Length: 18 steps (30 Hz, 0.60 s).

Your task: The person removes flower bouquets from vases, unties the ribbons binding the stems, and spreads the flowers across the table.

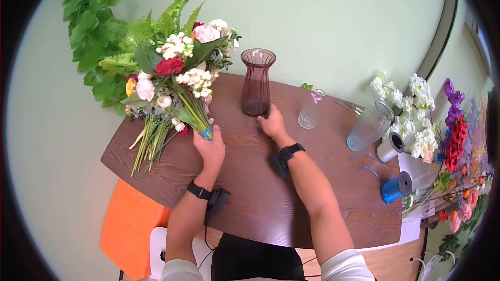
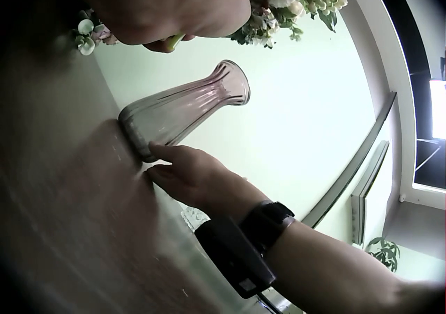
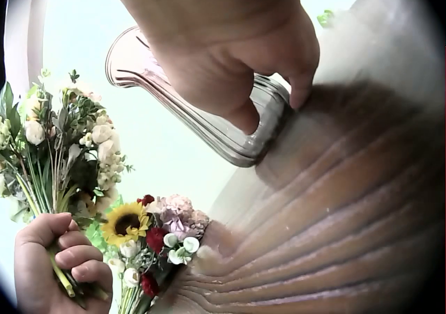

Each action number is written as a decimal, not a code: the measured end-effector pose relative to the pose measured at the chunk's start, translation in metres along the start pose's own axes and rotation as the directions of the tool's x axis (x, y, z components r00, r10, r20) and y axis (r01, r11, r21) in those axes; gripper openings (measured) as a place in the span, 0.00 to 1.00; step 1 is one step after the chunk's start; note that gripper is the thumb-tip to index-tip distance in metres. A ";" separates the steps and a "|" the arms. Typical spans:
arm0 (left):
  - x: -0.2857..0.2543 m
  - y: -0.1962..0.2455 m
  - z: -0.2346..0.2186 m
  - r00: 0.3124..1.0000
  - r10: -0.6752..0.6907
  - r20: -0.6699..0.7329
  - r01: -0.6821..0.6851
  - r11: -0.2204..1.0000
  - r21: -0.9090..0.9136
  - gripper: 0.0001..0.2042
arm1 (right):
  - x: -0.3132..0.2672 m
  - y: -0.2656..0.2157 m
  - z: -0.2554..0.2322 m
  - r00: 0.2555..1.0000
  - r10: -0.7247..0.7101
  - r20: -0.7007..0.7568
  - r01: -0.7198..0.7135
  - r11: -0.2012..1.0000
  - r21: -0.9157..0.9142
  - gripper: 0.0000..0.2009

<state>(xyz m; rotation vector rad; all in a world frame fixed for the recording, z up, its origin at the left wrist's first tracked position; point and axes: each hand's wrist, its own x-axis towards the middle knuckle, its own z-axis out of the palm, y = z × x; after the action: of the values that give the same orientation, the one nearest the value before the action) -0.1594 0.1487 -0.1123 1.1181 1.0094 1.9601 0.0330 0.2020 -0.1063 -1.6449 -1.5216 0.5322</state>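
Note:
My left hand grips the tied stems of a mixed bouquet, with a blue tie showing just above the fingers. White berries, a red bloom, pale roses and fern leaves make up its head. In the right wrist view the left fingers curl round the green stems. A purple glass vase with a flared rim stands upright near the wall. My right hand holds it low at the base, thumb on one side and fingers on the other.
A second flower bunch with a sunflower lies at the table's left. Rightward stand a small glass bottle, a clear vase, a silver ribbon spool and a blue ribbon spool. More flowers crowd beyond the right edge.

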 end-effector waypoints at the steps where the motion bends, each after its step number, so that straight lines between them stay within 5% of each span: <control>1: 0.002 -0.001 0.000 0.994 0.106 -0.004 -0.105 0.993 0.058 0.15 | -0.008 -0.001 -0.001 0.999 -0.022 -0.035 0.021 0.999 -0.032 0.34; 6: -0.015 0.026 0.007 0.999 -0.039 -0.022 0.038 0.999 -0.030 0.13 | -0.048 0.014 -0.009 0.997 -0.061 -0.039 0.062 0.997 0.040 0.27; 8: -0.025 0.041 0.011 0.991 -0.130 -0.006 0.130 0.990 -0.063 0.16 | -0.070 0.012 -0.027 0.975 0.006 0.220 -0.048 0.982 0.184 0.26; 11: -0.038 0.055 0.018 0.985 -0.170 -0.001 0.169 0.979 -0.111 0.08 | -0.111 0.000 -0.055 0.928 -0.006 0.372 -0.095 0.963 0.254 0.23; 14: -0.050 0.069 0.023 0.990 -0.137 0.043 0.143 0.974 -0.175 0.08 | -0.146 0.010 -0.069 0.917 -0.167 0.363 0.070 0.962 0.264 0.22; 18: -0.069 0.097 0.034 0.984 -0.151 0.098 0.167 0.969 -0.181 0.10 | -0.168 0.010 -0.080 0.919 -0.196 0.343 0.075 0.939 0.335 0.23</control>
<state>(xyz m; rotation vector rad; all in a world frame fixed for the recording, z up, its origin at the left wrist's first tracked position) -0.1163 0.0548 -0.0443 0.9747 0.8242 1.8232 0.0699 0.0195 -0.1038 -1.2229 -1.7022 1.0005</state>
